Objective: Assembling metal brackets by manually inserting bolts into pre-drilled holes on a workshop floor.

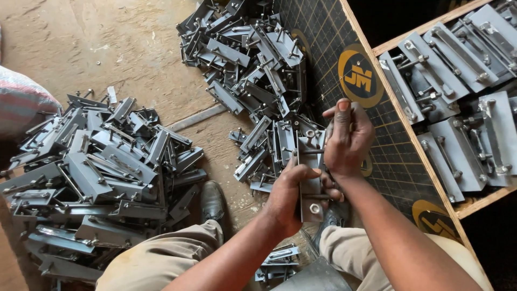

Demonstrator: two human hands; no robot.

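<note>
My left hand (288, 193) grips a grey metal bracket plate (311, 186) with a nut near its lower end, holding it upright between my knees. My right hand (347, 136) is closed around the plate's upper end, fingers wrapped on a thin metal rod or bolt that sticks out to the left. Both hands hover just in front of the dark gridded side of a wooden box (377, 108).
A large pile of similar grey brackets (97, 172) lies on the floor at left, another pile (253, 59) at top centre. More brackets fill the wooden box (458, 97) at right. A black shoe (214, 202) rests on the dirt floor. A striped sack (21, 102) sits far left.
</note>
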